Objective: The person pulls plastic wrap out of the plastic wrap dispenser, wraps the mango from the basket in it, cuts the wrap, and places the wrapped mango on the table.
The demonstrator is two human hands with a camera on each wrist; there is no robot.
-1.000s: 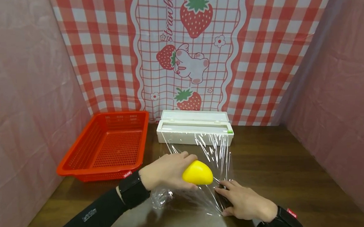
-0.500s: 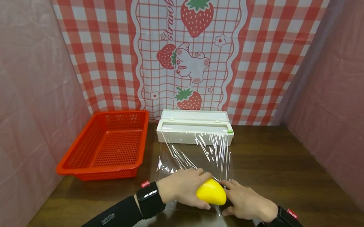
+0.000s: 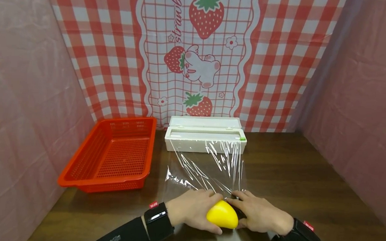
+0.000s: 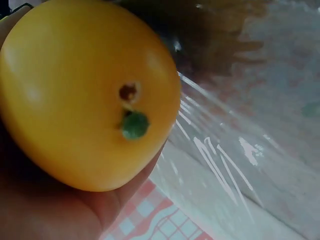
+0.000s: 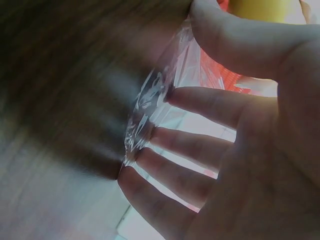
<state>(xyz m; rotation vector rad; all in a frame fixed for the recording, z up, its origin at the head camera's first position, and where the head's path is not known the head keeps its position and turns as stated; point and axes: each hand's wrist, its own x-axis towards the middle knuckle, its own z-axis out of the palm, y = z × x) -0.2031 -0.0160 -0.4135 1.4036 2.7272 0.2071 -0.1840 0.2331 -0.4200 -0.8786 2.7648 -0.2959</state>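
My left hand [image 3: 194, 209] grips a smooth yellow mango [image 3: 222, 215], palm over it and thumb along the near side. In the left wrist view the mango [image 4: 85, 95] shows a small green stem nub beside a dark pit. Cling film [image 3: 198, 170] stretches toward me from a white dispenser box [image 3: 206, 146]. The mango is low over its near end; whether it touches the film cannot be told. Close on the right, my right hand [image 3: 261, 214] presses the film's edge to the table. In the right wrist view its fingers [image 5: 170, 175] are spread and fairly straight on the bunched film [image 5: 150, 100].
A red perforated basket [image 3: 107, 181] stands to the left on the dark wooden table [image 3: 284, 167]. The dispenser's lid [image 3: 206, 122] is raised at the back, with a green slider [image 3: 242, 138] at its right end. A checked strawberry cloth hangs behind; pink cloth walls both sides.
My left hand has brought the mango toward me, down and to the right, beside my right hand. The film near the left lies flatter. My right hand has stayed in place.
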